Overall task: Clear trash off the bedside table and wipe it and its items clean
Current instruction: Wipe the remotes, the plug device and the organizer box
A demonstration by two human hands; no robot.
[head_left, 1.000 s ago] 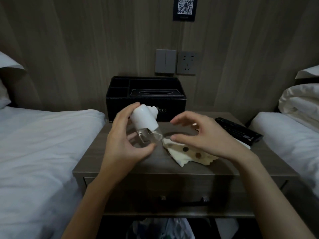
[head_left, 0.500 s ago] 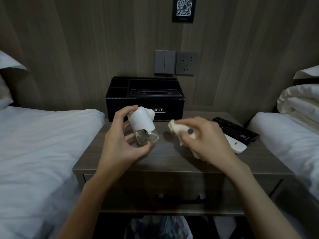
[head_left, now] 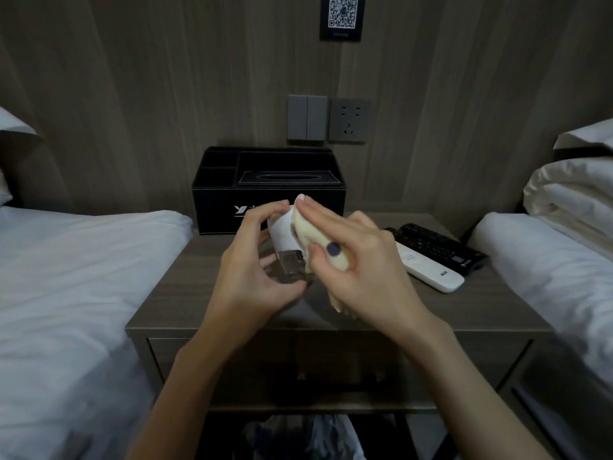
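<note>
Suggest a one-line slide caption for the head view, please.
Left hand holds a white-capped bottle over the bedside table while the right hand presses a cream cloth to it.

The bottle (head_left: 282, 232) is showing a white upper body over a clear, colourless base. The cloth (head_left: 303, 230) is looking pale cream and carrying one dark navy dot. The organiser box (head_left: 219, 200) is showing black, with pale stitching and a white logo. The black remote (head_left: 434, 244) is lying beside the white remote (head_left: 431, 270), which is bearing small dark lettering. The counter (head_left: 185, 287) and the wall (head_left: 149, 94) are both showing grey-brown wood grain. The switch (head_left: 306, 117) and socket (head_left: 348, 121) are looking plain grey, the QR plaque (head_left: 341, 14) black and white, the bedding (head_left: 66, 277) white.
</note>
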